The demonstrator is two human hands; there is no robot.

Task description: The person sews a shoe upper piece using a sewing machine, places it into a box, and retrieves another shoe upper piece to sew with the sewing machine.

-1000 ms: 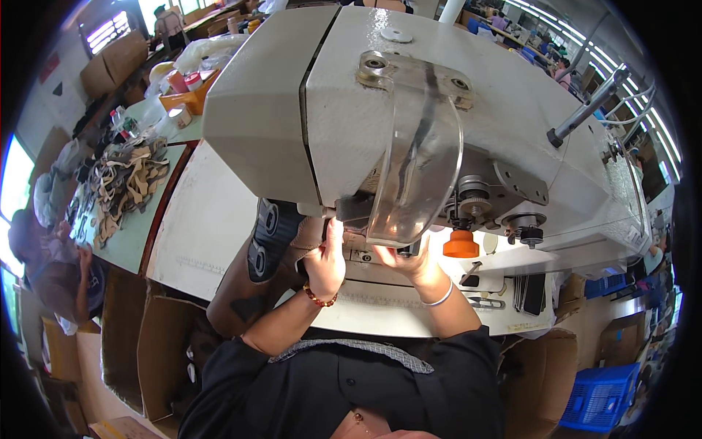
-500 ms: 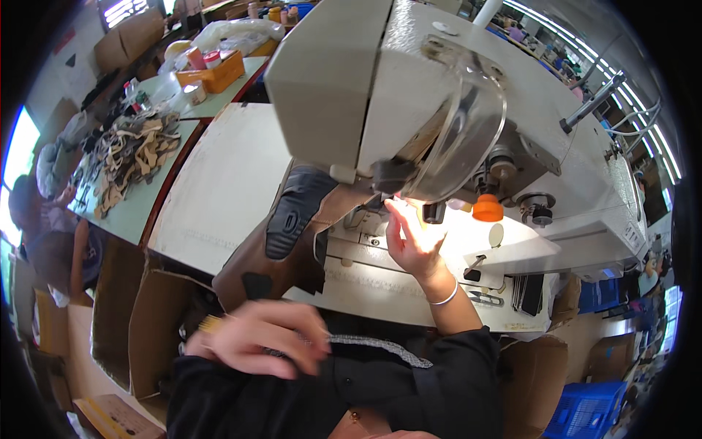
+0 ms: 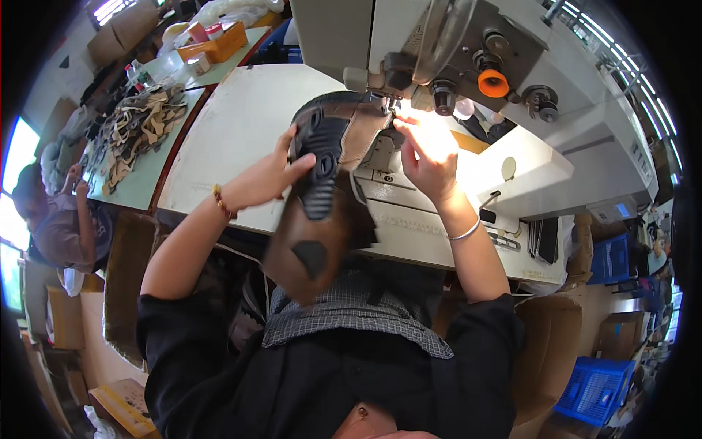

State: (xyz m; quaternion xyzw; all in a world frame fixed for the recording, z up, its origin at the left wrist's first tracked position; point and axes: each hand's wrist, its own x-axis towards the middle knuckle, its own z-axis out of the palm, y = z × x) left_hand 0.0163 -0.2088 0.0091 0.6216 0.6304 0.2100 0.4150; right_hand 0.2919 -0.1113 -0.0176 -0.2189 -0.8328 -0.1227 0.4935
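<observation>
Left hand: the left hand is back on the work, where half a second ago it hung low near the person's chest; thumb and fingers spread against the black ridged sole, bracing it rather than closing round it
Right hand: the right hand stays by the needle, fingers curled and pinching the brown upper's edge in the bright lamp glare; how tight the pinch is I cannot tell
Shoe: the brown shoe, sole up, has swung upright, toe at the sewing machine needle, heel hanging over the table edge toward the lap
Meaning: both hands now steady it, so stitching looks ready to run
Table: cream table, with an orange tray and a heap of leather straps beyond
</observation>
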